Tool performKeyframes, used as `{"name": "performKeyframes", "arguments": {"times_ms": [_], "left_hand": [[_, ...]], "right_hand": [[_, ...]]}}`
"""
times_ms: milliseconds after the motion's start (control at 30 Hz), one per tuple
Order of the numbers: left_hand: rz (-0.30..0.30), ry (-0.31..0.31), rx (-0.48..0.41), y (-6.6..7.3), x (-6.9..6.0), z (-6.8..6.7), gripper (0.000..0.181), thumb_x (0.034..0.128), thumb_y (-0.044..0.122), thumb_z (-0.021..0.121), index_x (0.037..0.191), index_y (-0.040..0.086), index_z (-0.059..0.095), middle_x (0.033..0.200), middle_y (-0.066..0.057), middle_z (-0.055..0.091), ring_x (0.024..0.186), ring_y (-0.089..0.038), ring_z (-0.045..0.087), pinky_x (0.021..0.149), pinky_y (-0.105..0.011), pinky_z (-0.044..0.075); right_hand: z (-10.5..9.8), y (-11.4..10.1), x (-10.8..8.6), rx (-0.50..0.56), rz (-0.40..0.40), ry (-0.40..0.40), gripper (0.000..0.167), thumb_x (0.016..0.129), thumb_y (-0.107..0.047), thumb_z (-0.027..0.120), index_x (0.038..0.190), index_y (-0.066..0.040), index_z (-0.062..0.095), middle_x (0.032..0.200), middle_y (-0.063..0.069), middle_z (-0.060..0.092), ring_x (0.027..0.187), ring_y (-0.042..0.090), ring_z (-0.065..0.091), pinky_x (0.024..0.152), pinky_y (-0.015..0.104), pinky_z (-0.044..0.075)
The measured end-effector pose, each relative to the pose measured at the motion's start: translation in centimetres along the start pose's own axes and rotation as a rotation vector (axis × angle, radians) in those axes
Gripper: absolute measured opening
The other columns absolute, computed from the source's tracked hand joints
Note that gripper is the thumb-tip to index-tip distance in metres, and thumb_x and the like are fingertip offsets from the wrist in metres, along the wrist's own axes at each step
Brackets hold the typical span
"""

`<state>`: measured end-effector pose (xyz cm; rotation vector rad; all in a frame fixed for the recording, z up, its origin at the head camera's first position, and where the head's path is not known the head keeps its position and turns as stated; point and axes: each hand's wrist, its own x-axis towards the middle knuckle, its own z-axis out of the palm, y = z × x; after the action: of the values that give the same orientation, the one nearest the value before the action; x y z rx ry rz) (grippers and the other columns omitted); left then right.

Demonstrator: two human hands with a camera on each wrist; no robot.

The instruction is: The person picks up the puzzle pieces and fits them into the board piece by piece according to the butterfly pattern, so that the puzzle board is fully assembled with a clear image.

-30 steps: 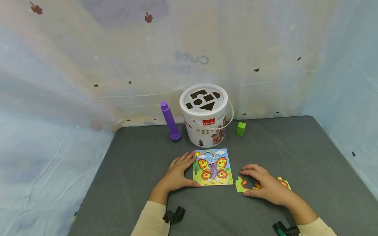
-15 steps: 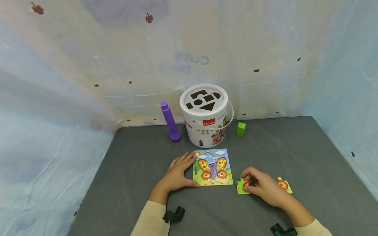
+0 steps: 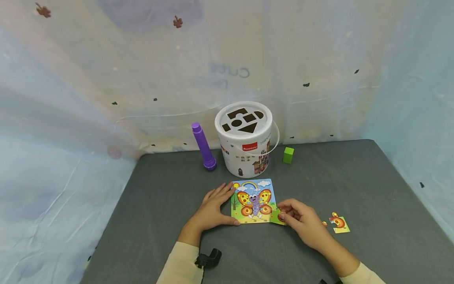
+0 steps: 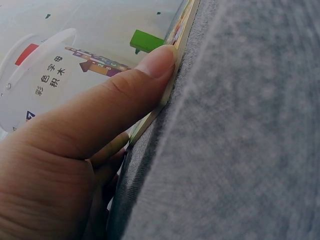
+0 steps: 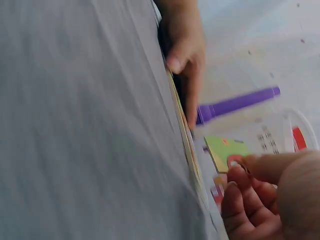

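Note:
My left hand (image 3: 213,211) rests along the left side of a square butterfly puzzle board (image 3: 251,189), fingers spread and straight. In the left wrist view the thumb (image 4: 100,112) lies straight against the board's edge. With thumb and fingertips, my right hand (image 3: 306,225) pinches a green jigsaw piece (image 3: 275,217) bearing part of an orange ring. The piece is at the board's lower right corner, covering part of the picture. In the right wrist view the jigsaw piece (image 5: 225,150) is held up on a slant, its far side hidden by fingers.
Further right on the grey cloth lies a yellow-and-orange jigsaw piece (image 3: 341,225), with another partly hidden behind my right hand. Behind the board stand a white bucket (image 3: 244,156) with a shape-hole lid, a purple flashlight-shaped object (image 3: 203,146) and a green block (image 3: 288,155).
My right hand has closed on the green jigsaw piece and carried it left to the board's lower right corner. My left hand has stayed in place.

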<state>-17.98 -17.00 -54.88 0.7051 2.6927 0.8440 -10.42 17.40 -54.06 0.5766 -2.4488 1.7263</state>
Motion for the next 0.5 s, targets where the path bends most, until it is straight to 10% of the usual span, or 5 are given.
{"name": "performKeyframes", "arguments": {"times_ms": [500], "left_hand": [[0.010, 0.013, 0.000, -0.3, 0.0, 0.1, 0.119, 0.0770, 0.070, 0.091, 0.173, 0.024, 0.036, 0.179, 0.010, 0.020, 0.165, -0.017, 0.010, 0.129, -0.054, 0.006]], "right_hand": [[5.0, -0.3, 2.7, -0.049, -0.116, 0.055, 0.022, 0.102, 0.001, 0.076, 0.121, -0.008, 0.082, 0.107, 0.000, 0.074, 0.083, 0.010, 0.066, 0.069, 0.025, 0.057]]}}
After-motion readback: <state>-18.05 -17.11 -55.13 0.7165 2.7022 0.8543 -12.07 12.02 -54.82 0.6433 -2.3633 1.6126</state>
